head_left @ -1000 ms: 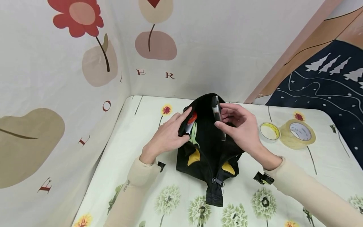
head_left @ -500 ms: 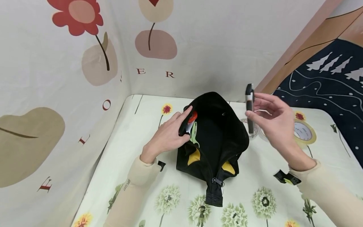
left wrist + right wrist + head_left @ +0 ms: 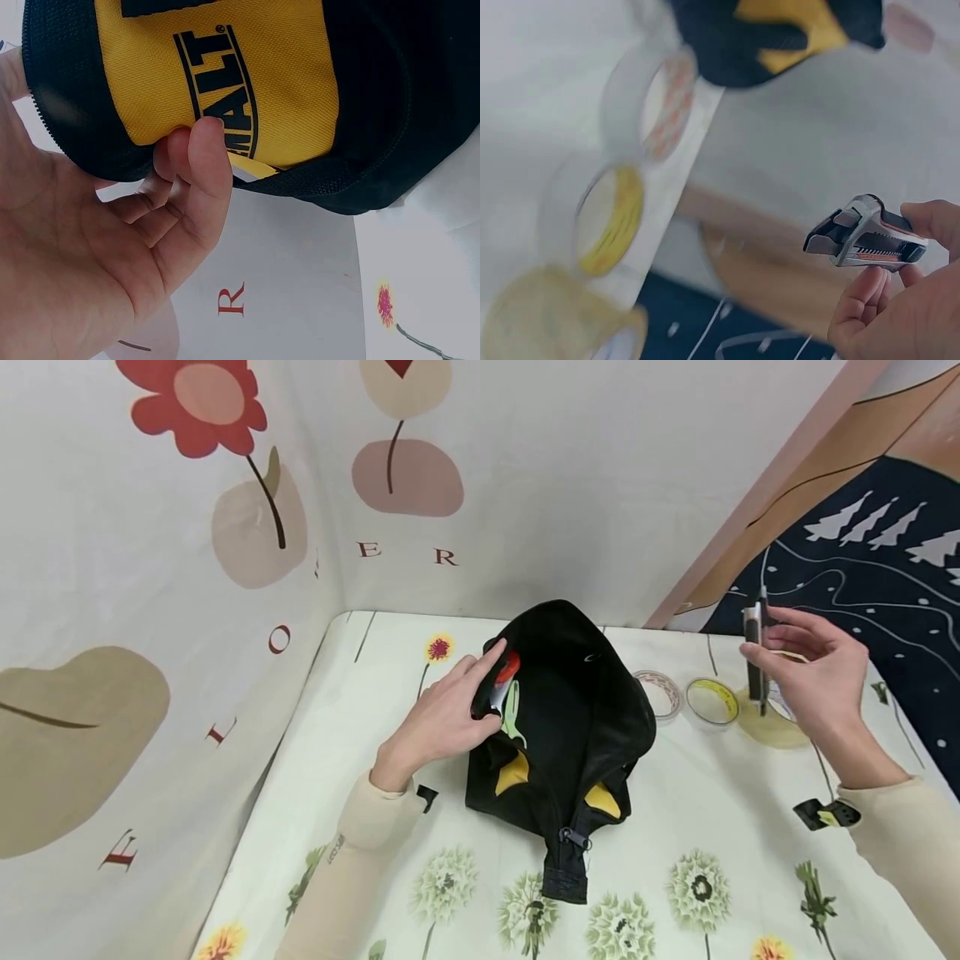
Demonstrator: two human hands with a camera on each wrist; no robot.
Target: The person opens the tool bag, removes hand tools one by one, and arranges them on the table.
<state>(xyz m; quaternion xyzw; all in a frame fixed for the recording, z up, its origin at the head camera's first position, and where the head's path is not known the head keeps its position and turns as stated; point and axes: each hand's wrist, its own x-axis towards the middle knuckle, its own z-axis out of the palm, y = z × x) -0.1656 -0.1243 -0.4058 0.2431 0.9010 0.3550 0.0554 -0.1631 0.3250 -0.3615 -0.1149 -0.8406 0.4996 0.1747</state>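
A black tool bag [image 3: 570, 710] with yellow panels gapes open in the middle of the table. My left hand [image 3: 442, 718] grips its left edge, thumb at the inside and fingers outside; in the left wrist view the fingers curl at the yellow lettered panel [image 3: 292, 82]. Inside that edge are a light green handle [image 3: 512, 714] and a red-and-white object [image 3: 504, 672], partly covered by the hand. Up at the right, well away from the bag, my right hand [image 3: 813, 668] pinches a utility knife [image 3: 870, 236] between thumb and fingers, held upright above the tape rolls.
Right of the bag stand a clear tape roll [image 3: 678, 700], another with a yellow core [image 3: 722, 695] and a wide tan packing tape roll [image 3: 772, 733], partly behind the right hand. A zipper tab [image 3: 566, 885] points toward me. Printed cloth walls rise behind and at the left.
My right hand has lifted the utility knife out from over the bag's opening and carried it to the right, above the tape rolls. The left hand keeps its hold on the bag.
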